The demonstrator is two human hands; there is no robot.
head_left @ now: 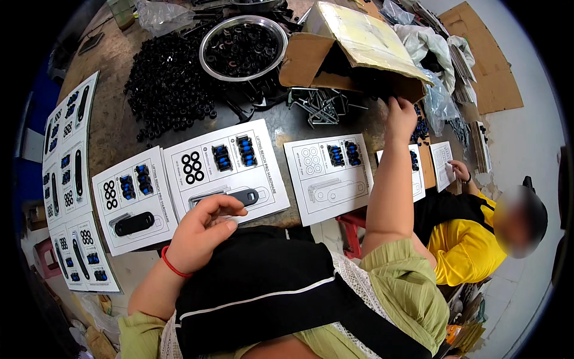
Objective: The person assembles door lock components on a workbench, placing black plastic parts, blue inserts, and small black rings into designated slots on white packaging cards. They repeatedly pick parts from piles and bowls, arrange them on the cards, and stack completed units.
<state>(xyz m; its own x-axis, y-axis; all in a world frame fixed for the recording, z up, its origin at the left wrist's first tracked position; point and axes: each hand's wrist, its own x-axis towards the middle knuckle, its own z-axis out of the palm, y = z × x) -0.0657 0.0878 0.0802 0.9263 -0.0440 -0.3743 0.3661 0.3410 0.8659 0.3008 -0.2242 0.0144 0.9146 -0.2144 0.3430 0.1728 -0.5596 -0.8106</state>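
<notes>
Here we are filling printed cards with hardware: our left hand (200, 230), fingers curled loosely together, is resting by the middle card (224, 170), while our right hand (399, 116) is reaching into the box (347, 45); its fingers are hidden. Next, probably, a firm pinch on a part.

Even bright light, soft shadows, fisheye-bent edges

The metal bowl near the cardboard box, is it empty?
No, the metal bowl holds many small black rings, with more heaped on the table beside it.
</notes>
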